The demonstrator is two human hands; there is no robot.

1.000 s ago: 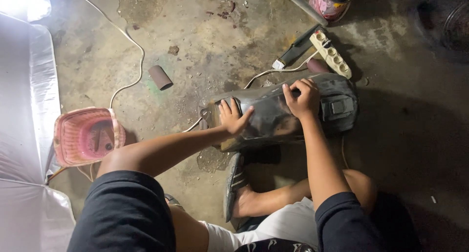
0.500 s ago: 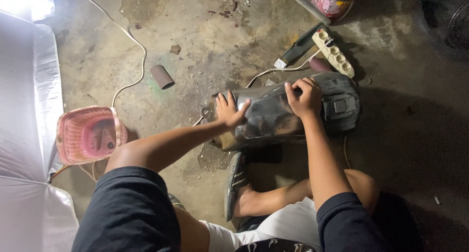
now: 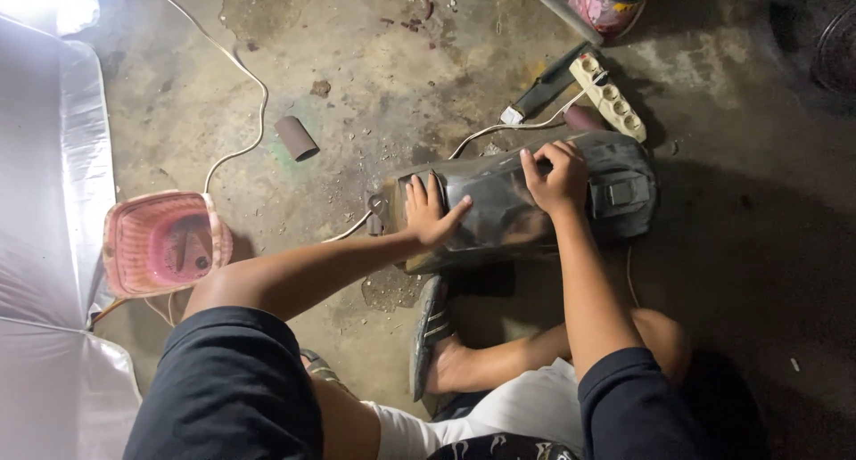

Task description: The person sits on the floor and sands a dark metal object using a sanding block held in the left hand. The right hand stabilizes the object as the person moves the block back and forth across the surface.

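Note:
A dark curved panel [image 3: 513,212], glossy and dusty, lies on the concrete floor in front of me. My left hand [image 3: 430,212] rests flat on its left end, fingers spread. My right hand [image 3: 555,176] presses on the panel's upper middle with fingers curled, near a moulded square part [image 3: 621,193] at the right end. I cannot tell if something small is under those fingers. My sandalled foot [image 3: 432,337] is planted just below the panel.
A pink basket-like bowl [image 3: 162,242] sits at the left beside a white sheet [image 3: 45,246]. A white cable [image 3: 234,112] crosses the floor. A power strip [image 3: 609,96], a brown roll [image 3: 295,137] and a paint can [image 3: 611,0] lie beyond the panel.
My left hand has slid slightly right and settled flat on the panel's left end. My right hand stays pressed on the upper middle.

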